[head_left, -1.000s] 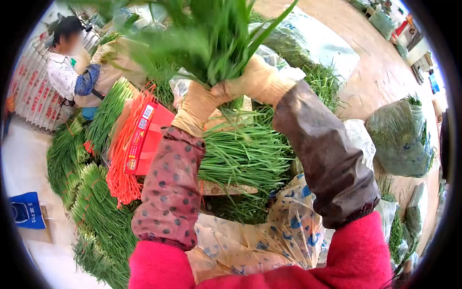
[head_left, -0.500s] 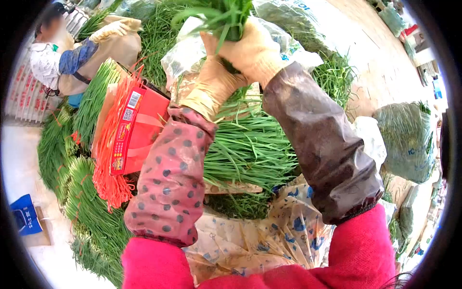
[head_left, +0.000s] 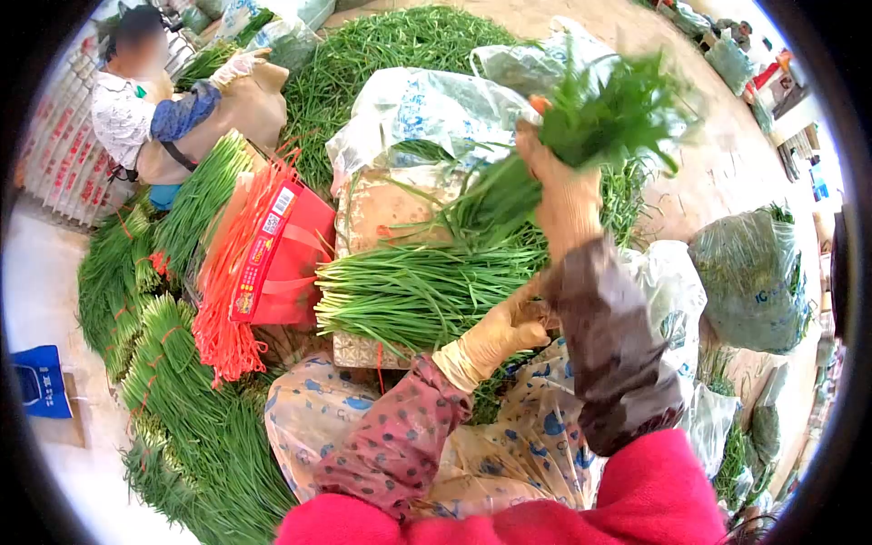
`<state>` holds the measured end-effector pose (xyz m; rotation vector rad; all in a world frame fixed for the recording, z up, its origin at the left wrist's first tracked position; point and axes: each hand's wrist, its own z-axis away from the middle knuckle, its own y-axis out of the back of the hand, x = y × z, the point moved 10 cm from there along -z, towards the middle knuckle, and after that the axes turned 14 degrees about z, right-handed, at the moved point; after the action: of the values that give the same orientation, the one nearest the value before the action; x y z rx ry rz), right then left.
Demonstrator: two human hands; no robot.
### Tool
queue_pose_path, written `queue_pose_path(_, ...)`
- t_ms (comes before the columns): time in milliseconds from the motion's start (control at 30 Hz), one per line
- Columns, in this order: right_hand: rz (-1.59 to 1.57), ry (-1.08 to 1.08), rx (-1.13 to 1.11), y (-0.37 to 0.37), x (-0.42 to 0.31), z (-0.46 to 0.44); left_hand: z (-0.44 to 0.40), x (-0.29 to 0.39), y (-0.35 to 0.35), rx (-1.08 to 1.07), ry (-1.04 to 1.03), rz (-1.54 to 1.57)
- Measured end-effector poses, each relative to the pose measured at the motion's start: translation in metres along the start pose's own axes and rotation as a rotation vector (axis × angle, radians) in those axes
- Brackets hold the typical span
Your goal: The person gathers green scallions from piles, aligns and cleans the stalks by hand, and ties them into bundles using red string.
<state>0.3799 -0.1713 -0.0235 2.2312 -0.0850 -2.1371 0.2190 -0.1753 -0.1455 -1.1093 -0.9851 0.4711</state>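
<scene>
My gloved right hand [head_left: 559, 186] is closed around a bunch of garlic chives [head_left: 613, 113], raised at the upper right, its leafy ends smeared by motion. Lower down, my gloved left hand [head_left: 490, 343] appears empty, thumb and fingers apart, near the right end of a chive pile [head_left: 413, 295]. Those chives lie lengthwise with pale stem ends to the left, on a worn board [head_left: 363, 218]. To the left of the board, a red bag [head_left: 300, 263] stands with many orange-red ties [head_left: 227, 291] draped over it.
Tied chive bundles [head_left: 186, 391] line the left side. Loose chives [head_left: 400, 41] heap at the back beside clear plastic bags [head_left: 436, 104]. A filled bag [head_left: 754, 277] sits on the right. Another person [head_left: 136, 109] sits at the upper left. Patterned plastic sheeting [head_left: 509, 454] covers my lap.
My hands have come apart. The right one has carried the chive bunch to the right, while the left has let go and dropped down toward the pile. The view has shifted slightly.
</scene>
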Motion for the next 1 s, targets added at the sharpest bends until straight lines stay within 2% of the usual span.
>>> queue_pose_path(67,-0.27,-0.032,0.011,0.02,0.015,0.025,-0.015,-0.025,0.008,0.052,0.079,0.444)
queue_pose_path(100,-0.222,0.067,0.045,0.032,0.0,0.05,-0.014,-0.027,-0.002,0.046,0.077,0.431)
queue_pose_path(167,-0.243,0.241,0.072,0.053,-0.024,0.098,-0.002,0.004,-0.043,-0.183,-0.215,0.611)
queue_pose_path(200,-0.282,0.251,0.037,0.058,-0.028,0.118,0.002,0.011,-0.051,-0.136,-0.232,0.723)
queue_pose_path(267,-0.36,0.267,-0.035,0.067,-0.035,0.158,0.01,0.009,-0.059,-0.151,-0.284,0.612)
queue_pose_path(333,-0.303,0.401,-0.042,0.084,-0.028,0.193,0.023,0.001,-0.073,-0.16,-0.222,0.536)
queue_pose_path(367,-0.066,0.594,-0.151,0.08,-0.039,0.211,0.032,-0.008,-0.081,-0.155,-0.106,0.56)
queue_pose_path(433,0.44,0.945,-0.353,0.062,-0.049,0.252,0.047,-0.007,-0.089,-0.117,-0.124,0.423)
queue_pose_path(467,0.637,0.879,-0.552,0.05,-0.066,0.265,0.06,-0.005,-0.094,-0.1,-0.062,0.403)
queue_pose_path(500,0.712,0.891,-0.564,0.044,-0.065,0.278,0.071,-0.002,-0.095,-0.031,-0.06,0.373)
queue_pose_path(567,0.748,0.893,-0.76,0.042,-0.067,0.299,0.089,0.001,-0.077,0.066,-0.036,0.192)
queue_pose_path(600,0.504,0.758,-0.933,0.051,-0.061,0.304,0.095,0.007,-0.067,0.123,-0.063,0.116)
queue_pose_path(633,0.164,0.558,-1.095,0.06,-0.064,0.302,0.102,0.019,-0.066,0.199,-0.198,0.072)
queue_pose_path(700,-0.218,-0.282,-0.931,0.081,0.001,0.293,0.117,0.021,-0.046,0.221,-0.097,-0.013)
queue_pose_path(733,-0.239,-0.397,-0.783,0.081,0.02,0.285,0.124,0.029,-0.044,0.243,-0.128,-0.143)
queue_pose_path(767,-0.183,-0.298,-0.761,0.07,0.028,0.279,0.129,0.038,-0.052,0.26,-0.154,-0.262)
queue_pose_path(833,-0.218,-0.208,-0.858,0.03,0.082,0.289,0.14,0.042,-0.056,0.34,-0.15,-0.551)
queue_pose_path(867,-0.416,-0.263,-0.876,0.012,0.074,0.295,0.148,0.041,-0.055,0.391,-0.184,-0.531)
queue_pose_path(900,-0.616,-0.32,-0.893,-0.005,0.066,0.302,0.154,0.04,-0.044,0.376,-0.166,-0.673)
queue_pose_path(967,-1.007,-0.367,-0.888,-0.02,0.044,0.3,0.172,0.041,-0.052,0.421,-0.27,-0.858)
queue_pose_path(1000,-0.998,-0.315,-0.812,-0.025,0.056,0.291,0.182,0.033,-0.045,0.479,-0.187,-0.85)
